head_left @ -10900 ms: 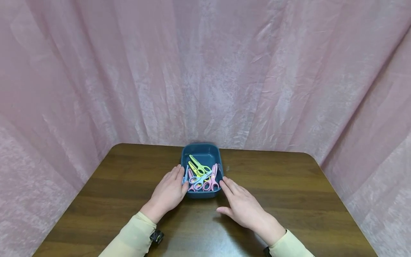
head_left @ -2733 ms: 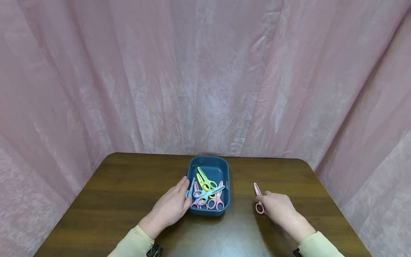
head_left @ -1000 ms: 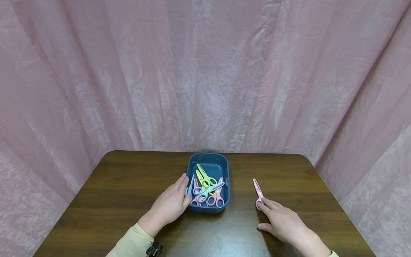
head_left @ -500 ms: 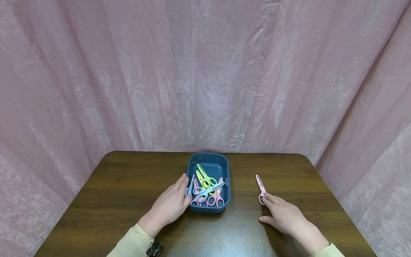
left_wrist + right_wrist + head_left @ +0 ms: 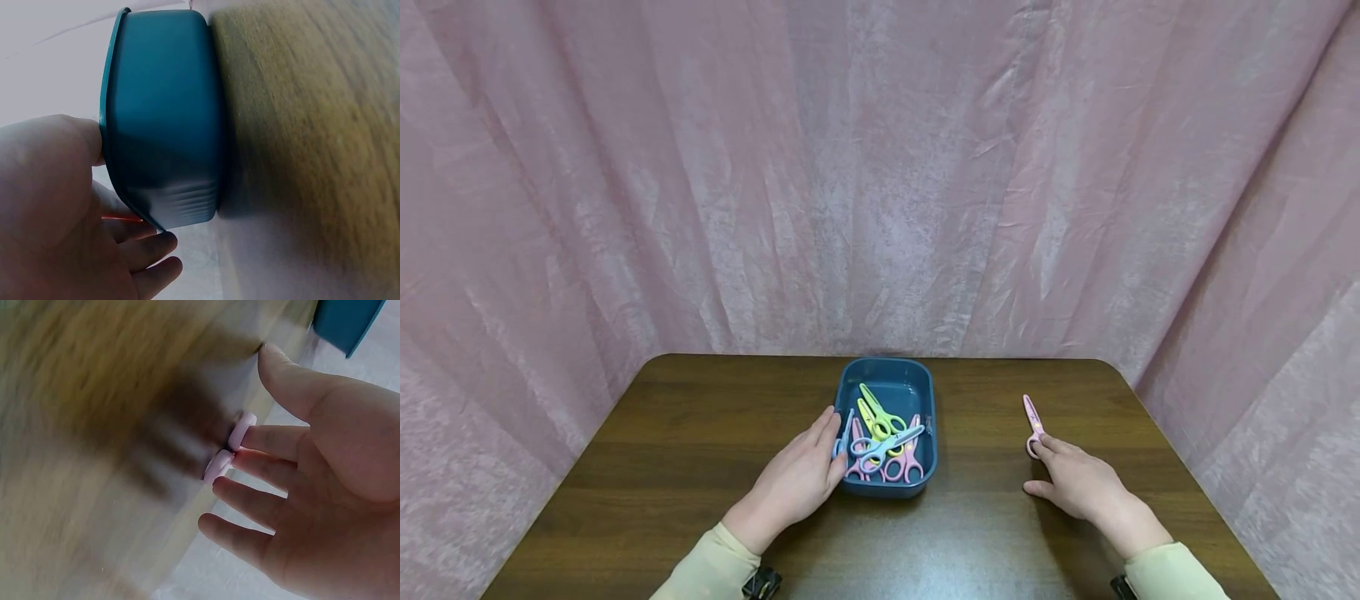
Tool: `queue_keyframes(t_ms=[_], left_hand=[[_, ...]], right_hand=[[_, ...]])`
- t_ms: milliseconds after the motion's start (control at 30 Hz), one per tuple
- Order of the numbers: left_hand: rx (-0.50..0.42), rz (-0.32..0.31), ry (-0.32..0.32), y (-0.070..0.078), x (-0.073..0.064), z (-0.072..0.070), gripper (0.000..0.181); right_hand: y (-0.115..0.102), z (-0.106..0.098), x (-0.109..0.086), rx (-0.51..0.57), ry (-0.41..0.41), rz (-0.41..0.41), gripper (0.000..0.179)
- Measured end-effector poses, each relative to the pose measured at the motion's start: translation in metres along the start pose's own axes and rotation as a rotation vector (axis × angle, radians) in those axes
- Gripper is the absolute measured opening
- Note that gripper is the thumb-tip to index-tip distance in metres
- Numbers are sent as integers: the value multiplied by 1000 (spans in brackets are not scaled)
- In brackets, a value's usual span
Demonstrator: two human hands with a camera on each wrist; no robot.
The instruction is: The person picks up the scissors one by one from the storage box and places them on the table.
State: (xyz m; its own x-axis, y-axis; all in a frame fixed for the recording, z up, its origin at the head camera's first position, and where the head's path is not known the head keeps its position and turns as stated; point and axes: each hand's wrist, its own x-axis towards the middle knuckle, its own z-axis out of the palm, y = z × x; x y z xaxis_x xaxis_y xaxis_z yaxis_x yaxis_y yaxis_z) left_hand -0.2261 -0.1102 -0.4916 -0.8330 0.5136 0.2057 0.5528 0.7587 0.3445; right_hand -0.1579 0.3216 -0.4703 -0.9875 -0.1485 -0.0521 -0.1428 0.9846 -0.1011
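Note:
My right hand (image 5: 1078, 483) has its fingers extended, with fingertips touching the handle loops of pink scissors (image 5: 1032, 417) that lie on the table with blades pointing away. In the right wrist view the pink handle loops (image 5: 219, 465) meet the fingertips, and the thumb stands apart. My left hand (image 5: 797, 471) rests against the left side of a dark blue bin (image 5: 891, 490), its fingers fairly straight along the rim and its thumb at the rim. Inside the bin lie several scissors: green scissors (image 5: 880, 407), yellow scissors (image 5: 868, 412), blue scissors (image 5: 891, 446) and pink scissors (image 5: 913, 454).
The brown wooden table (image 5: 715, 425) has rounded far corners. Pink curtains (image 5: 880, 208) hang behind it and at both sides. Between the bin and the right hand is a stretch of bare tabletop.
Earlier the right hand was beside the bin, then held pink scissors at the right. Since then its fingers have straightened, and the scissors have slid farther away and rightward. The left hand stays.

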Motion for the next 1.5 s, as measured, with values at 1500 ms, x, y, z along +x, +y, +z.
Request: queue_keyframes(t_ms=[1500], left_hand=[[-2,-25,-14,2,0,-2,67]], right_hand=[[77,-9,27,11,-54,106,77]])
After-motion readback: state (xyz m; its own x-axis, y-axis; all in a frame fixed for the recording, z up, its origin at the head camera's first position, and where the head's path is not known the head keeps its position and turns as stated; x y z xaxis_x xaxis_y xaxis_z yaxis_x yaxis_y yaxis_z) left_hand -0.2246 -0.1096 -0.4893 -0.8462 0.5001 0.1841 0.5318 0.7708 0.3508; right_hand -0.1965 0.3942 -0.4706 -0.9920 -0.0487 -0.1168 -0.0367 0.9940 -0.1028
